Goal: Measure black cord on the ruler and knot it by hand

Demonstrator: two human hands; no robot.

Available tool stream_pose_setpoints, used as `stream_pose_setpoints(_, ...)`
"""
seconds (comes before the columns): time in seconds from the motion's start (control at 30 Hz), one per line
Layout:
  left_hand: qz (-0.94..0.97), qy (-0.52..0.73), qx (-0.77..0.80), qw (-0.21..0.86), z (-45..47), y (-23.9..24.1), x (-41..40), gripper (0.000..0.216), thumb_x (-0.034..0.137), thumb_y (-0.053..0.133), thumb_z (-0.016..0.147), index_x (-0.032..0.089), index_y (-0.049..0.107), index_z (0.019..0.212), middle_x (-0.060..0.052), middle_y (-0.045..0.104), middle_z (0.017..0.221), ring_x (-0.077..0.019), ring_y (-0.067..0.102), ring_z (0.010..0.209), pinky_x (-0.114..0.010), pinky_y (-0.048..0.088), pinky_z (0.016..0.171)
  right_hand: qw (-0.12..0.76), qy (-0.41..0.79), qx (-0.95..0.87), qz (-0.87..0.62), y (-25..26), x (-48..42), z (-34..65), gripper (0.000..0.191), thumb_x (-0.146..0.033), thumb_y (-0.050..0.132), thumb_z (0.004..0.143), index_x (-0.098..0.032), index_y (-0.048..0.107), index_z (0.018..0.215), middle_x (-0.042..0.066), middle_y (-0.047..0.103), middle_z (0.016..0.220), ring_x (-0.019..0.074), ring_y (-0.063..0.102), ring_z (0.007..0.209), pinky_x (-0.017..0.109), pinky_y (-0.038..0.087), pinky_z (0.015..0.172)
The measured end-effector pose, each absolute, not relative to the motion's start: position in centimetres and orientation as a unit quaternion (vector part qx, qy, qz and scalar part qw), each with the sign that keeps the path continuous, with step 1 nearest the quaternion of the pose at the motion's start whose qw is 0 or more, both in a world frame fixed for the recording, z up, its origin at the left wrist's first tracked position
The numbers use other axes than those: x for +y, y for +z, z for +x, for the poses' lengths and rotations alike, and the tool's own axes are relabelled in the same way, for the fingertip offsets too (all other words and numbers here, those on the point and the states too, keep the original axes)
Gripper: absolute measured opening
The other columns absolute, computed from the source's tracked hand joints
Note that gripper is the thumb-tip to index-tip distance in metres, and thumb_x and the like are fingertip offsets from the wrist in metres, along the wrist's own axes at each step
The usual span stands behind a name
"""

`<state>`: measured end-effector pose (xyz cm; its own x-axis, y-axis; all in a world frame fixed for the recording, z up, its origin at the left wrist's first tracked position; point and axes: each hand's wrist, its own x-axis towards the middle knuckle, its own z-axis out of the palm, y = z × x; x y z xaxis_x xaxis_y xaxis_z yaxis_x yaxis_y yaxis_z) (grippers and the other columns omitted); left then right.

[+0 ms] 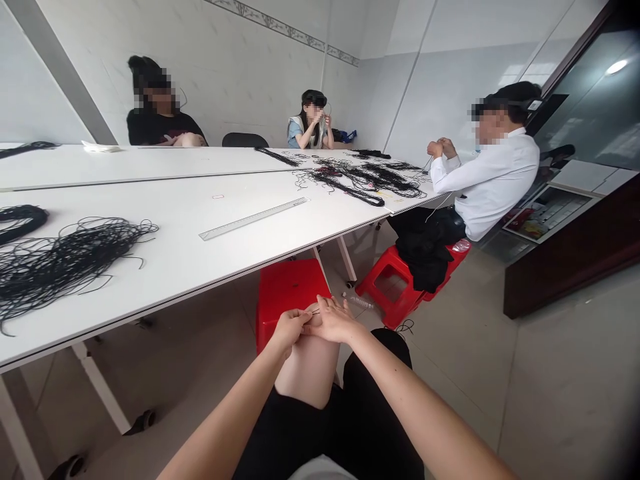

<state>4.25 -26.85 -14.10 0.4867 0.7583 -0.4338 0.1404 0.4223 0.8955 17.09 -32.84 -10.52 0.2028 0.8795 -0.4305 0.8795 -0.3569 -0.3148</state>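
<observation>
- We see a thin black cord (316,312) at the centre of our clock, a short piece of it showing between the hands, above our bent knee (309,373).
- Our left hand (291,330), at the cord's 8 o'clock, pinches it between thumb and forefinger.
- Our right hand (334,323), at 4 o'clock, has its fingers extended; we cannot tell whether it grips the cord.
- Just beyond, at 11 o'clock, we have a red stool (287,283), partly under the white table (175,260).
- On the table we see a clear ruler (255,219) at 11, a loose heap of black cords (75,260) towards 10, and tangled bundles (380,177) at 1.
- At 2 o'clock a co-worker in a white shirt (493,175) sits with both hands raised.
</observation>
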Motion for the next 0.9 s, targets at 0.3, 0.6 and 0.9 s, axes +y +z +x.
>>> stream_pose_setpoints(0.3,0.497,0.208,0.452,0.711,4.3,-14.0,-26.7,0.019,0.029,0.068,0.071,0.014,0.06,0.065,-0.003,0.06,0.062,-0.0066,0.036,0.046,-0.023,0.026,0.046,-0.011,0.275,-0.567,-0.776,-11.4,-32.1,17.9,0.103,-0.081,0.034,0.072,-0.018,0.006,0.15,0.012,0.017,0.154,0.0332,0.011,0.141,0.051,0.002,0.111)
stream_pose_setpoints(0.6,0.507,0.194,0.461,0.702,4.2,-13.5,-26.7,0.018,0.027,0.068,0.071,0.016,0.059,0.06,0.003,0.051,0.053,-0.0084,0.038,0.048,-0.024,0.028,0.049,-0.045,0.323,-0.557,-0.764,-11.1,-31.3,18.6,0.107,-0.083,0.037,0.069,-0.019,0.007,0.15,0.011,0.014,0.155,0.0325,0.012,0.141,0.053,0.0,0.112)
stream_pose_setpoints(0.9,0.518,0.158,0.454,0.708,4.0,-12.1,-26.3,0.025,0.028,0.071,0.065,0.018,0.052,0.053,0.004,0.044,0.046,-0.0089,0.037,0.047,-0.025,0.026,0.048,-0.057,0.338,-0.547,-0.764,-10.3,-30.8,18.7,0.109,-0.083,0.046,0.064,-0.023,0.014,0.15,0.009,0.02,0.154,0.0352,0.014,0.14,0.05,0.005,0.113)
